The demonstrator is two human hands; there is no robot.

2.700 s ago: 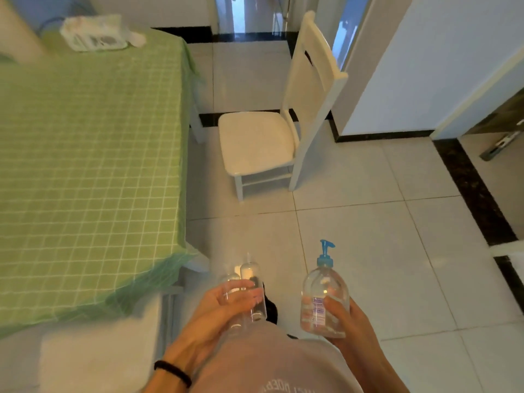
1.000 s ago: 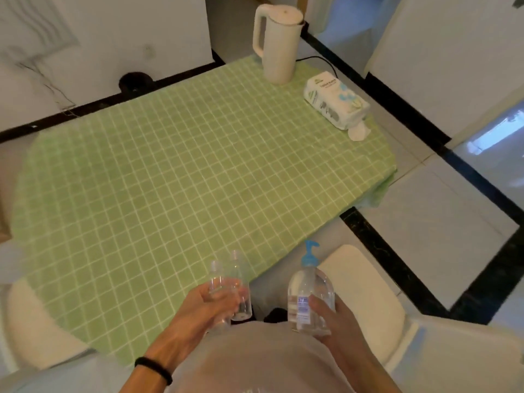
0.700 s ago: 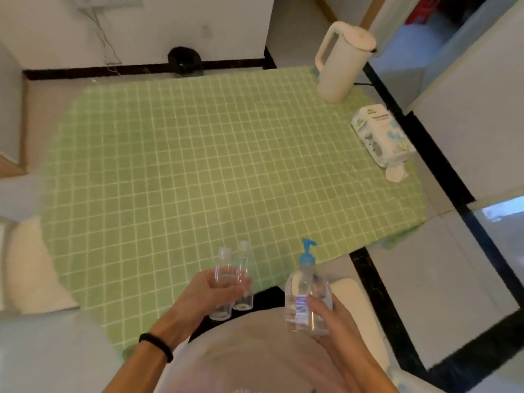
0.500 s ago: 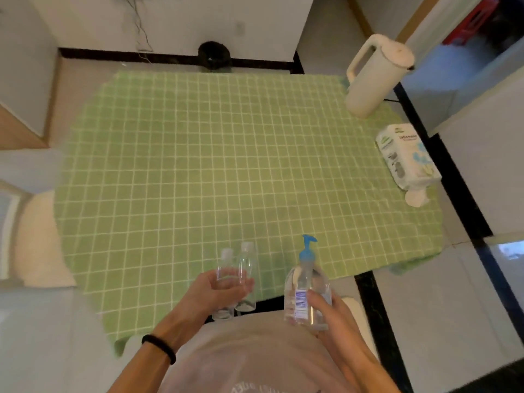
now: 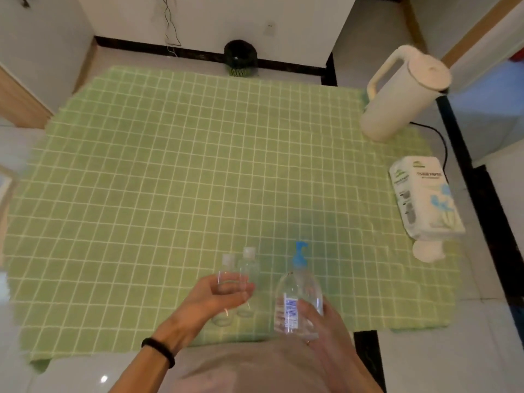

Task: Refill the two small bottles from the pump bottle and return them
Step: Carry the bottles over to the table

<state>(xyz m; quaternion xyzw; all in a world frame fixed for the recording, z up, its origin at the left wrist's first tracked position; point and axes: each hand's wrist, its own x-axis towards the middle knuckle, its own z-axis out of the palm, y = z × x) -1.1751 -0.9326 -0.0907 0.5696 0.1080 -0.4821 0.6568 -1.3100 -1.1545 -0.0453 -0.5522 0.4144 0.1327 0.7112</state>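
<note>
While my left fingers (image 5: 242,295) grip both small bottles (image 5: 249,268) and my right fingers (image 5: 307,307) the pump bottle (image 5: 300,287), an electric kettle (image 5: 397,109) and a tissue pack (image 5: 425,199) occupy the table's (image 5: 170,165) right edge.

Green checked table (image 5: 198,165) carries cream kettle (image 5: 397,95) and tissue pack (image 5: 425,199)

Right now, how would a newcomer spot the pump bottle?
Find the green checked tablecloth; hands hold clear bottles at its near edge. The pump bottle, in the right hand, is larger than the two small bottles in the left hand and alone has a blue top.
</note>
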